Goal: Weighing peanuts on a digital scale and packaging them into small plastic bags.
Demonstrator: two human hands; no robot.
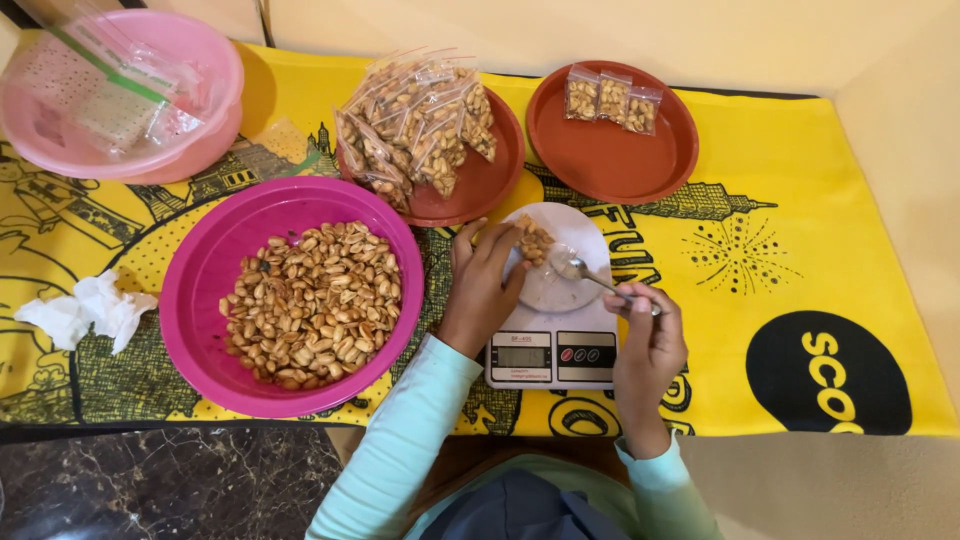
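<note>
A white kitchen scale point(551, 352) stands on the yellow cloth in front of me. On its round platform lies a small clear bag point(537, 242) partly filled with peanuts. My left hand point(483, 283) holds that bag by its left side on the platform. My right hand point(648, 340) grips a metal spoon point(588, 274), whose bowl rests at the bag's mouth. To the left, a magenta bowl point(200, 270) holds a heap of loose peanuts point(315, 305).
A red plate point(490, 185) piled with several filled peanut bags sits behind the scale. A second red plate point(610, 160) holds three small bags. A pink bowl point(205, 60) with empty zip bags is far left. Crumpled tissue point(90, 310) lies left.
</note>
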